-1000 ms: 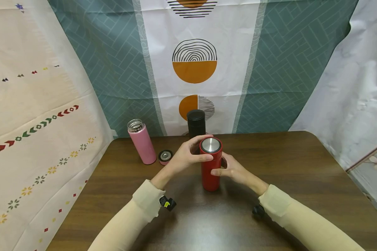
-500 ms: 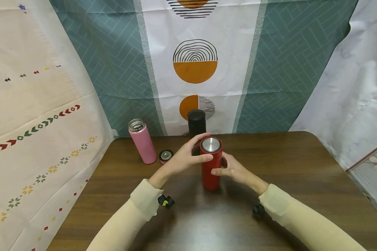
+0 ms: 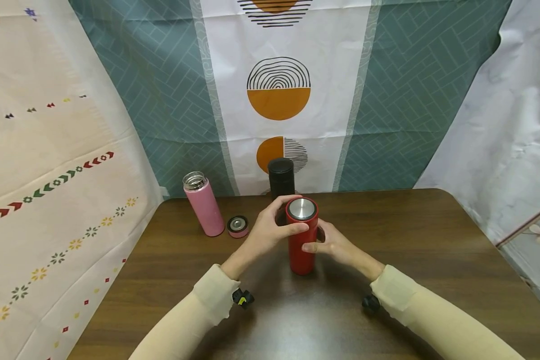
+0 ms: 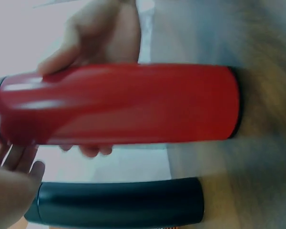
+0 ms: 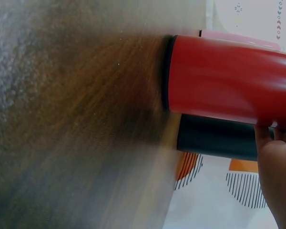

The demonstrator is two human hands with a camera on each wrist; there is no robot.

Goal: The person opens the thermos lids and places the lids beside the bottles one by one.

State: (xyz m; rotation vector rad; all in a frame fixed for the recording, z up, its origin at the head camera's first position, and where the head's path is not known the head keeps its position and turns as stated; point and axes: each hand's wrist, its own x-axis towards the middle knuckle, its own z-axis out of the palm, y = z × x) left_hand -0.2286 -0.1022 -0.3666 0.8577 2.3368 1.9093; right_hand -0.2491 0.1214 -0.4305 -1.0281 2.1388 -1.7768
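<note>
A red thermos bottle (image 3: 302, 260) with a silver-topped lid (image 3: 302, 209) stands upright on the wooden table. Around its lid, thumb in front and fingers behind, curls my left hand (image 3: 270, 227). My right hand (image 3: 337, 244) grips the body from the right side, its thumb lying across the front. The left wrist view shows the whole red body (image 4: 133, 105), with the right hand (image 4: 105, 38) behind it. In the right wrist view the bottle's base (image 5: 205, 76) meets the table.
A black thermos (image 3: 281, 177) stands behind the red one. To the left are a pink bottle (image 3: 205, 207) with an uncovered mouth and its pink-edged lid (image 3: 238, 226) on the table (image 3: 387, 225). A patterned curtain (image 3: 279, 105) hangs behind the table.
My left hand shifts slightly around the lid, its wrist and forearm moving a little right and toward me. The right hand and the red thermos keep their place.
</note>
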